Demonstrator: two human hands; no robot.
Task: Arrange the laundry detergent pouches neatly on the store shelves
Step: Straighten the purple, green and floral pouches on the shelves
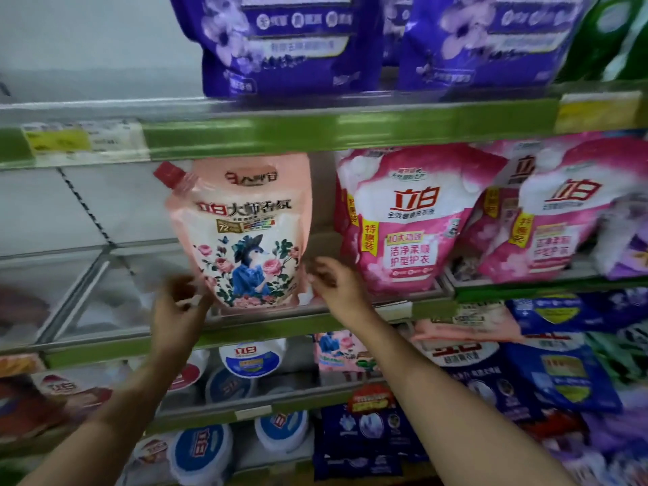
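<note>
A peach-pink detergent pouch [245,233] with a red cap and a rose picture stands upright on the middle shelf [266,331]. My left hand [179,303] pinches its lower left corner. My right hand [333,282] holds its lower right corner. Right of it stand two magenta-and-white pouches [410,219] [554,212]. Purple pouches [291,43] fill the shelf above.
The left part of the middle shelf [87,261] holds nothing, bounded by a clear divider. Lower shelves carry blue pouches [561,373], round blue-and-white tubs [250,359] and another peach pouch [340,352]. Yellow price tags [59,142] sit on the green shelf rails.
</note>
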